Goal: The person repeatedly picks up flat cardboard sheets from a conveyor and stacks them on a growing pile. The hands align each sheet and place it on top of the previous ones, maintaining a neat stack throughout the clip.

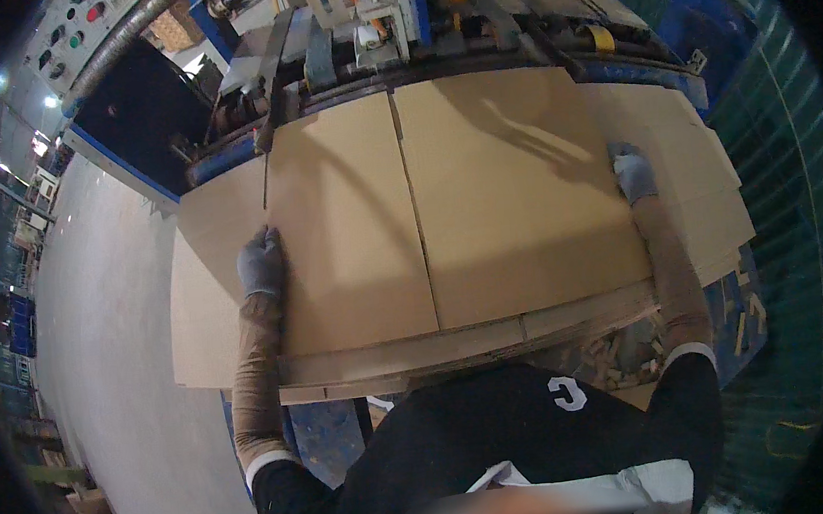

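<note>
A wide brown cardboard sheet (521,194) with slots and crease lines lies in front of me, on top of other sheets. My left hand (261,261), in a grey glove, is closed at its left edge, just below a slot. At the opposite edge my right hand (634,173), gloved the same way, has its fingers curled over the board. Both forearms, in brown sleeve covers, reach along the two sides of the sheet. The far edge of the cardboard meets the front of a machine. Layered edges of the stacked sheets show close to my body.
Ahead stands a blue machine with a dark roller bar (326,97) and metal arms. A control panel (73,37) with buttons is at the upper left. Cardboard scraps (616,358) lie below the stack at right. A green corrugated wall (796,233) runs along the right, a grey floor (103,304) at left.
</note>
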Available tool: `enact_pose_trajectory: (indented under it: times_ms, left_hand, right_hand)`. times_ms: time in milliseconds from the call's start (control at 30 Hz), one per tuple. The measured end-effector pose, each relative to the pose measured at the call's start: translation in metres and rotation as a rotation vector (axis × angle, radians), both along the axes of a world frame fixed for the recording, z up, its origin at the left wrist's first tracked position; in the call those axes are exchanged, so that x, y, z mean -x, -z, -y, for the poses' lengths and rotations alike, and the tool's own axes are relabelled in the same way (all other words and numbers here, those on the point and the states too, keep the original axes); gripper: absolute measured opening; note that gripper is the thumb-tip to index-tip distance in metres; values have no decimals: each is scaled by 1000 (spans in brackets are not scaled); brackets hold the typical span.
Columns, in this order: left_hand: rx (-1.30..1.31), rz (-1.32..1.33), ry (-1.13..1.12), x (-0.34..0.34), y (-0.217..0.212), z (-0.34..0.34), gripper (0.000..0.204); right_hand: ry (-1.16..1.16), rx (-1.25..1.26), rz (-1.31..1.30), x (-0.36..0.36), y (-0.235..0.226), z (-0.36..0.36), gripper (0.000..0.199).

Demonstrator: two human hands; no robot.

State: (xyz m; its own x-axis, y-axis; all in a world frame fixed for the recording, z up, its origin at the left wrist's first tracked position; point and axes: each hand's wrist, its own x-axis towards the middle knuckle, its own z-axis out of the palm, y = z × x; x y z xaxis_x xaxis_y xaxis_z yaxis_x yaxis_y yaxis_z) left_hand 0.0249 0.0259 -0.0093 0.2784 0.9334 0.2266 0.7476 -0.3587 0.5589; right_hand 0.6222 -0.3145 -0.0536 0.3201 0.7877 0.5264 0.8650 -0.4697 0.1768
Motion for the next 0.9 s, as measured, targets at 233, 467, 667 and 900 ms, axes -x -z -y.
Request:
enact_pose_trajectory:
  times_ms: [233, 467, 667, 900]
  left_hand:
    - [-90, -172, -42, -19, -27, 24, 45]
    - [-305, -371, 721, 10, -35, 139, 73]
    - [-608, -405, 878, 10, -42, 119, 59]
    - [-885, -222, 801, -25, -38, 55, 49]
  right_hand:
    - [323, 65, -511, 57, -53, -7, 32]
    - [63, 354, -581, 171, -90, 105, 84]
    - [-185, 332, -432, 167, -73, 106, 84]
    - [-342, 303, -410, 129, -82, 42, 74]
